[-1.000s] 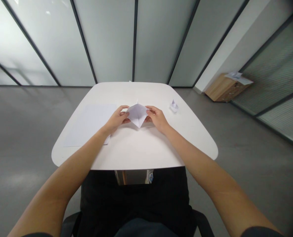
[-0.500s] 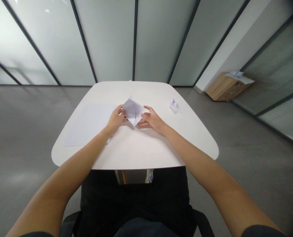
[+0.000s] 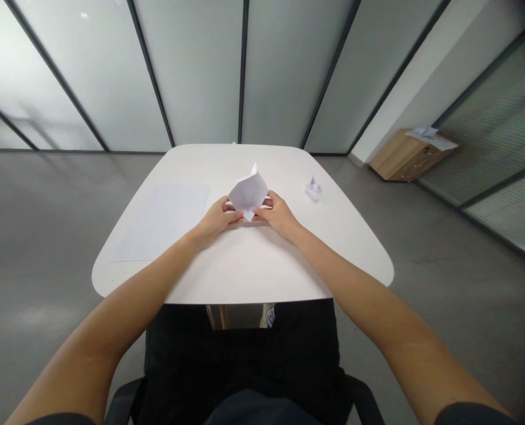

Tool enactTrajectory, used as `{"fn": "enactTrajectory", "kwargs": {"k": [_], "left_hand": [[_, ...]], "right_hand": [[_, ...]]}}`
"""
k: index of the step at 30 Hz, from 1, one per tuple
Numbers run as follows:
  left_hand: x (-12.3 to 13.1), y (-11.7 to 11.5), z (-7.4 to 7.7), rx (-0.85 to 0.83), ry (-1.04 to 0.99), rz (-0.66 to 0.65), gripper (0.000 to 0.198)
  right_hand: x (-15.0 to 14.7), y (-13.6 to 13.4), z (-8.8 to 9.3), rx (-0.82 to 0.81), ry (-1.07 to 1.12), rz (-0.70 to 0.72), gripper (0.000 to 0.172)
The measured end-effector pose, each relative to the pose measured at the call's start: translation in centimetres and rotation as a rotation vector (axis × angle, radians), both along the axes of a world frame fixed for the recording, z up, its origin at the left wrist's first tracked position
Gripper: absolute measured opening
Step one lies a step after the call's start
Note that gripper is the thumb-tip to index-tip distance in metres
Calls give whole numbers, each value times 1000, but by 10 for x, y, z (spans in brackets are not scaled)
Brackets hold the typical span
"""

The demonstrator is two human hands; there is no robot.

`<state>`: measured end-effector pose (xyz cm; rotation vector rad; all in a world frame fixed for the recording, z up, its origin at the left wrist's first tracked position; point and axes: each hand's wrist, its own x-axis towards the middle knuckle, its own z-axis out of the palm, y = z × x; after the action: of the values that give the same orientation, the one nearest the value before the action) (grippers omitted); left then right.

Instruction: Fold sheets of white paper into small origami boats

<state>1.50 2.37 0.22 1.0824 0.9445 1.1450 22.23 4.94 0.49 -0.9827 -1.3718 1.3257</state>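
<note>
Compared with the view half a second earlier, the right hand [image 3: 280,215] has closed in: its fingers, then spread beside the folded white paper [image 3: 247,192], now grip the paper's lower right side. The left hand [image 3: 217,217] likewise grasps the lower left side, so both hands now hold the piece between them. The paper has shifted slightly right and sits near the middle of the white table [image 3: 253,265], its point upward; whether its lower tip touches the tabletop cannot be determined. A plain paper sheet [image 3: 160,221] lies left of the left hand, just apart from it. A small paper boat [image 3: 314,189] stands right of the right hand. Nothing obstructs either hand. A wooden cabinet [image 3: 399,156] stands on the floor well off to the right, with papers [image 3: 430,135] on top.
</note>
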Motion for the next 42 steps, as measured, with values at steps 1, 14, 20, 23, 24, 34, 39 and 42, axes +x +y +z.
{"fn": "enactTrajectory", "kwargs": {"k": [1,14,20,23,24,34,39,42], "left_hand": [[0,0,1,-5,-3,10,43],[4,-3,8,25,3,-80,39],[7,-1,4,74,12,-24,39],[5,-1,4,42,10,6,36],[5,-1,5,32,2,3,36],[4,1,4,-5,10,14,32],[4,-1,6,-22,-12,6,35],[4,-3,9,-34,-23,9,34]], "right_hand": [[0,-1,1,-2,-2,8,53],[-6,-6,-1,18,-93,81,41],[-6,-7,2,19,-126,91,42],[-4,-11,8,39,-117,150,55],[-3,-12,10,48,-105,181,60],[-2,-4,5,-35,-49,119,40],[-2,-4,6,-55,-87,70,26],[-3,-5,6,-66,-98,45,24]]}}
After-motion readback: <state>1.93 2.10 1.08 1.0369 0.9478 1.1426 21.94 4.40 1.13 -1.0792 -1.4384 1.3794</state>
